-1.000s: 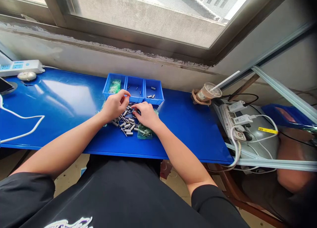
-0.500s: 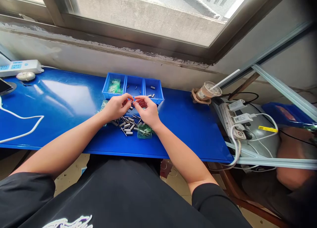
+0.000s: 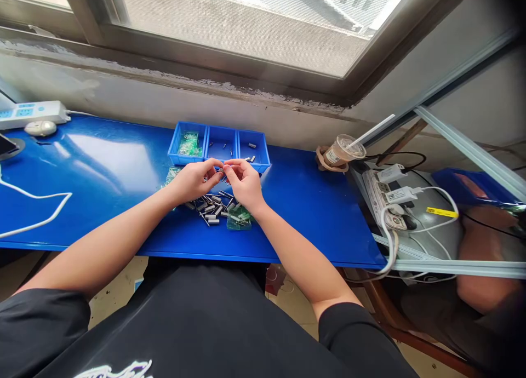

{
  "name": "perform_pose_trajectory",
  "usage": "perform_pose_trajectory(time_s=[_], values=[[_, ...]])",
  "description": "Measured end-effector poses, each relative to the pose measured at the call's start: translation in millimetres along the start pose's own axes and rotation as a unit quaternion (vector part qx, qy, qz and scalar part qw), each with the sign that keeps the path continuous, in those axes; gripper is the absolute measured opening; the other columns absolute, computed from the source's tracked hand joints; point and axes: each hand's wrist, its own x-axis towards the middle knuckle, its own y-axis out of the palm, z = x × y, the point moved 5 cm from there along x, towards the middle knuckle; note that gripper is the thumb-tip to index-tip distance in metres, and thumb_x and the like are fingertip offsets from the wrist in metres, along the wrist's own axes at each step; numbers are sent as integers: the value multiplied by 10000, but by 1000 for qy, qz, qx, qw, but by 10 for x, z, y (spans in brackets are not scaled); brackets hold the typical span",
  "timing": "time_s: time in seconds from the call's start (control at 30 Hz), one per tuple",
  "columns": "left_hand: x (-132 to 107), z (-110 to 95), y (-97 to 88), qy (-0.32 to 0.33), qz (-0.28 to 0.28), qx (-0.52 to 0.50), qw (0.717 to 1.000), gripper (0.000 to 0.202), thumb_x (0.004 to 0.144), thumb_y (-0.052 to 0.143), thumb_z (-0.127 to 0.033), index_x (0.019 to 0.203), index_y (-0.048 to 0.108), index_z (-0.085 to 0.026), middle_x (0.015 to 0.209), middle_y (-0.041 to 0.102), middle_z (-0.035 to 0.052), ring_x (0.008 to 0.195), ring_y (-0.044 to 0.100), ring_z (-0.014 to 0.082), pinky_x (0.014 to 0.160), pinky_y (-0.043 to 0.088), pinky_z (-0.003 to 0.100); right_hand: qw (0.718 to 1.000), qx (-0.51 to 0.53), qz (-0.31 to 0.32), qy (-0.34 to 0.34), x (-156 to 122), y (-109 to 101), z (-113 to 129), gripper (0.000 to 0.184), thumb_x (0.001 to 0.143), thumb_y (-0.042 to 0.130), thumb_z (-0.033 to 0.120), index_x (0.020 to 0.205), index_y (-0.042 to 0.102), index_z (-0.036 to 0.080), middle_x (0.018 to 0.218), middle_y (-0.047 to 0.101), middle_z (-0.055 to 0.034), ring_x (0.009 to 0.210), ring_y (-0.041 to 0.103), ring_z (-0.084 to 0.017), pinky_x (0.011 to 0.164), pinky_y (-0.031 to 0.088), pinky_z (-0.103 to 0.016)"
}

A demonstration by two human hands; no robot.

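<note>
My left hand (image 3: 200,179) and my right hand (image 3: 244,185) meet fingertip to fingertip above the blue table, both closed in a pinch. A small thing seems to be held between them, too small and too covered by fingers to name. Beneath the hands lies a loose pile of metal pins and short silvery cylinders (image 3: 213,221). A green-tinted clear bag (image 3: 239,218) with small parts in it lies under my right wrist. Another clear bag (image 3: 171,173) shows partly behind my left hand. Just beyond the fingers stands a blue three-compartment bin (image 3: 219,160).
In the bin's left compartment is a bag of small parts (image 3: 189,143); a few metal pieces lie in the others. At the right a drink cup (image 3: 343,149) with a straw sits in a holder. Power strips (image 3: 382,197) and white cables flank the table. Part of another person shows far right.
The fingertips of both hands have come closer together, and the left hand has dropped slightly. The view has shifted a little; the pile and bin look the same.
</note>
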Motion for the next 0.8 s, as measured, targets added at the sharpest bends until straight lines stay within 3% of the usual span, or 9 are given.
perform_pose_trajectory(time_s=[0.17,0.4,0.63,0.8], values=[[4,8,-33,-14,-25,36,999,382,1060,502,-483,1176,714,-188,821,777,43,680,676,185,678,476,292,999,-30,4,-27,-32,13,45,486,912,741,669,1102,730,222,954,799,-43,820,716,-163,761,563,-331],[19,14,-61,-12,-17,66,998,408,1095,426,-491,928,665,-207,725,717,50,643,627,195,640,430,303,995,-79,14,-57,-49,25,95,419,935,718,575,1147,753,215,965,799,-55,873,737,-184,781,606,-340],[2,-4,-73,-19,-33,38,999,365,1070,508,-506,1163,686,-200,820,766,32,680,664,184,694,488,299,999,-36,10,-19,-46,32,54,529,934,717,718,1115,768,223,977,830,-62,888,767,-196,790,609,-353],[-7,16,-63,-11,-33,18,999,317,1052,570,-476,1229,640,-223,838,759,6,670,662,163,702,515,284,1000,-24,11,3,-38,21,40,615,892,713,819,1037,769,225,968,840,-69,927,789,-216,833,611,-375]])
